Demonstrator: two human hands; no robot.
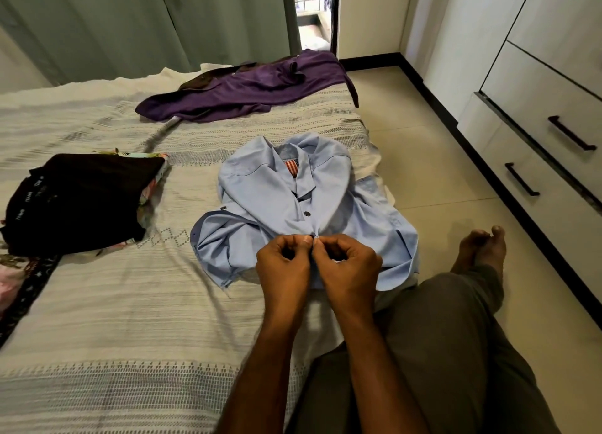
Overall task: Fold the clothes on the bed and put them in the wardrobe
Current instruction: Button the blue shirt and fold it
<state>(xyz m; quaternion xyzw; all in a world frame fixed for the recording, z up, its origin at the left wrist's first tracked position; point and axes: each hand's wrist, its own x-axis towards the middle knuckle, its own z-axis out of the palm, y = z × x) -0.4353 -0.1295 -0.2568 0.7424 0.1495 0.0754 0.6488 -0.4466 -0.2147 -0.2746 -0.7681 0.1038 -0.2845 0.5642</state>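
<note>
Where the light blue shirt (293, 205) lies spread near the right edge of the bed (114, 319), collar away from the person, both hands are seen working at its front placket. Left hand (282, 266): fingers curled, thumb and forefinger pinched on the shirt's front edge. Right hand (347, 264): likewise curled, pinched on the fabric just beside the left; the fingertips of the two hands meet at the placket. Hands are placed over the lower half of the shirt, nearest the person. One dark button is visible on the placket just above the hands, another on the sleeve cuff to the left. Sleeves are crumpled at both sides, the right one hanging toward the bed edge.

A label (291, 166) with red and white stripes is noted inside the collar; no writing on it can be read.

A folded black garment (81, 199) is stacked on patterned, colourful cloth at the left of the bed, well apart from the shirt. White lettering is repeated along its bands; it seems to read "TEAM", though too small to be sure.

A purple garment (247, 88) is spread unfolded at the far end of the bed, by the green curtain (146, 19).

A white wardrobe (537, 107) with dark handles is seen at the right, across the tiled floor. A leg in grey trousers (439, 336) and a bare foot (482, 248) are visible beside the bed.
</note>
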